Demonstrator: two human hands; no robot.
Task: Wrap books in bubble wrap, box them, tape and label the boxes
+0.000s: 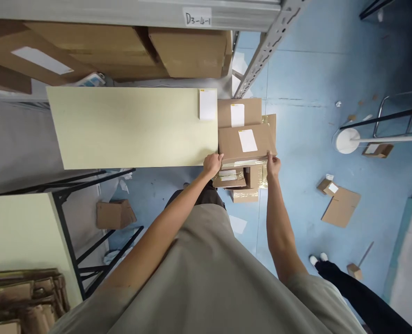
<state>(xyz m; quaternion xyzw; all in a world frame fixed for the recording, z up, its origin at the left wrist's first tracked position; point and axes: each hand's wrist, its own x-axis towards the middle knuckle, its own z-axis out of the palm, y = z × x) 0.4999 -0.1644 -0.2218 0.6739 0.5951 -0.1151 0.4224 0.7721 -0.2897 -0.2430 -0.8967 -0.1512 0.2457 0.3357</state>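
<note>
A brown cardboard box (245,141) with a white label lies on top of a stack of boxes on the blue floor. My left hand (213,164) grips its near left corner, fingers curled on the edge. My right hand (273,165) holds its near right corner in the same way. Behind it sits another labelled box (239,112). Under it are taped boxes (242,178). The stack stands just right of a pale yellow tabletop (132,127).
Metal shelving (261,51) with large cartons (188,51) runs along the top. Flat cardboard pieces (341,206) and scraps lie on the floor at right. Another person's leg and white shoe (319,260) are at lower right. A small box (115,214) sits under the table.
</note>
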